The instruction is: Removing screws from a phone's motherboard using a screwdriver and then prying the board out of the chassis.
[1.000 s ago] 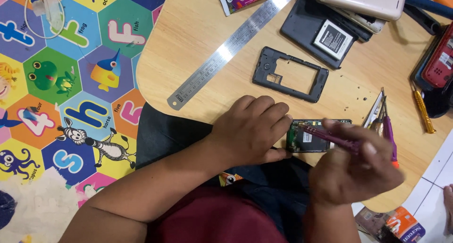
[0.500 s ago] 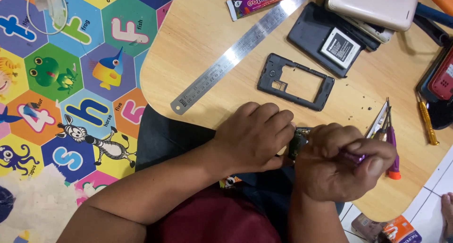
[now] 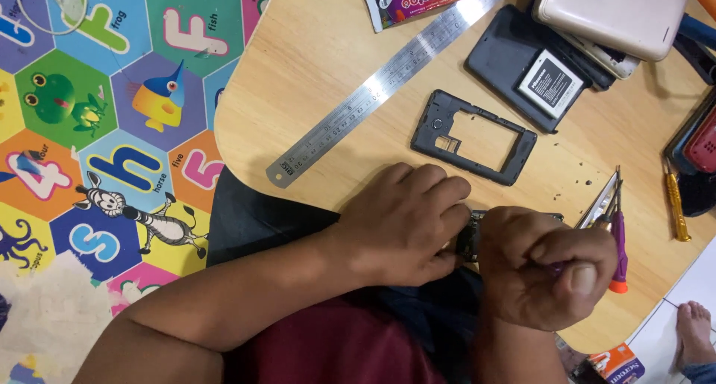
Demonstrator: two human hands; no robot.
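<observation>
Disassembly well advanced: grey phone frame (image 3: 473,136) lies detached mid-table, back cover with battery (image 3: 531,71) toward the far edge. Left hand (image 3: 406,224) pins the circuit board (image 3: 470,238) at the near edge; right hand (image 3: 548,268) clenches a purple screwdriver (image 3: 556,267) over it; board work remains

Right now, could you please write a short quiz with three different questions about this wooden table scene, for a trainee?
1. True or false: the long steel ruler lies on the colourful alphabet floor mat.
2. Which hand is closed in a fist around a thin purple tool: the left hand or the right hand?
3. Multiple choice: the empty dark grey plastic phone frame lies A) beyond the hands on the round wooden table, B) under the ruler, C) on the mat.

Key: 1 false, it lies on the table; 2 the right hand; 3 A.
</observation>
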